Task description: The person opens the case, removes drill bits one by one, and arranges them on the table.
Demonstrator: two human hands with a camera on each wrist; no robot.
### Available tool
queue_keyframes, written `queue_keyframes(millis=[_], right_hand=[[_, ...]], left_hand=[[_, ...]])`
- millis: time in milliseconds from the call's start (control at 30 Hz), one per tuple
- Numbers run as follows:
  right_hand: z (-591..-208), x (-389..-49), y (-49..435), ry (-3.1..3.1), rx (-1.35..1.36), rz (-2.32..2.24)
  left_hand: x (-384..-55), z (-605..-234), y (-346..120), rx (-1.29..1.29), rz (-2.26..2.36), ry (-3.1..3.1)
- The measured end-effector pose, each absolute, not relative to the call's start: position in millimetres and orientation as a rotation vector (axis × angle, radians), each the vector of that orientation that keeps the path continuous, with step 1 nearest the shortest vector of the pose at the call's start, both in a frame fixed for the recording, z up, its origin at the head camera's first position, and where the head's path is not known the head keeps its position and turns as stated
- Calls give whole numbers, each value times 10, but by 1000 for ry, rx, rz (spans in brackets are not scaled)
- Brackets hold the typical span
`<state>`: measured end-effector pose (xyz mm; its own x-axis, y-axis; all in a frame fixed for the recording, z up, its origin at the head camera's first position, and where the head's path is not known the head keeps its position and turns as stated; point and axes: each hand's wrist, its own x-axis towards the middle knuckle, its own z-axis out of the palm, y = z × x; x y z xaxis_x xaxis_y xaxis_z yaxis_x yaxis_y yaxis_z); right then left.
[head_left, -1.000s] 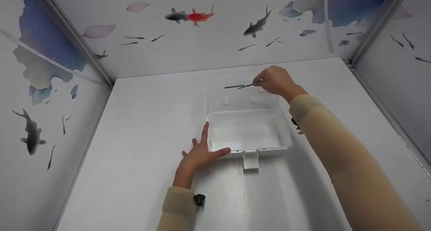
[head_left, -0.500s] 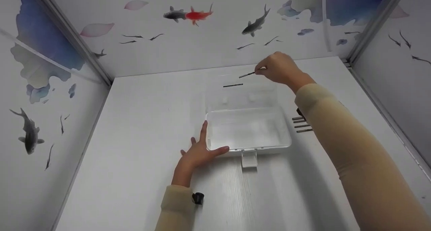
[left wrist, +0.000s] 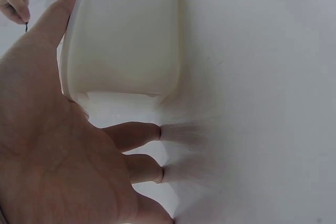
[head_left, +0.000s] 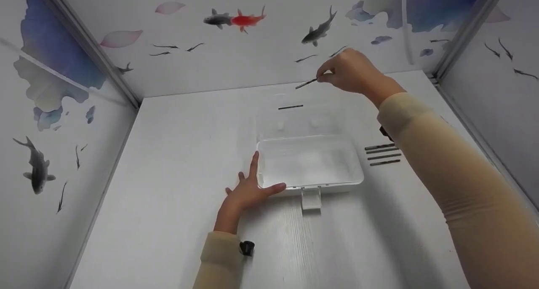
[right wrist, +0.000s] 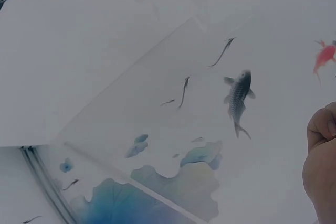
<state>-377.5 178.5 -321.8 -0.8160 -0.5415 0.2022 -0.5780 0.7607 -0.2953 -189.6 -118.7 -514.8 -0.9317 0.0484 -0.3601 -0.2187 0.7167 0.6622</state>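
Between thumb and fingertips, my right hand (head_left: 348, 72) pinches a thin dark drill bit (head_left: 306, 84), raised above the far end of the table in the head view. A second drill bit (head_left: 290, 107) lies over the translucent lid, below the held one. The lid (head_left: 328, 122) is folded back behind a clear plastic box (head_left: 309, 183). My left hand (head_left: 247, 192) spans the box's front left corner, thumb along the front rim and index finger along the side. In the left wrist view, the other fingers of the left hand (left wrist: 68, 145) spread straight, their tips down on the table.
Several drill bits (head_left: 384, 157) lie in a row to the right of the box, partly under my right forearm. A white latch (head_left: 311, 199) juts from the box's front. Printed panels (head_left: 177, 74) with fish enclose the white table (head_left: 181, 154).
My right hand has lifted up and away from the lid with the drill bit, leaving the other bit lying there. The row at right has come into view. The left hand stays at the box.
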Motion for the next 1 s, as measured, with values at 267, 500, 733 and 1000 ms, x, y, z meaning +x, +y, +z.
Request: queue_keyframes(millis=[267, 500, 733, 1000], right_hand=[[-3014, -3604, 1870, -2774, 937, 561], [-3026, -3433, 2032, -2778, 919, 614], [-3144, -3301, 2285, -2687, 922, 714], [-3441, -3092, 2669, -2728, 843, 770]], left_hand=[[-1893, -5154, -1189, -131, 1045, 2577], [-1893, -5158, -1187, -122, 1034, 2584], [-1902, -5191, -1170, -116, 1034, 2586], [-1900, -5154, -1184, -102, 1040, 2593]])
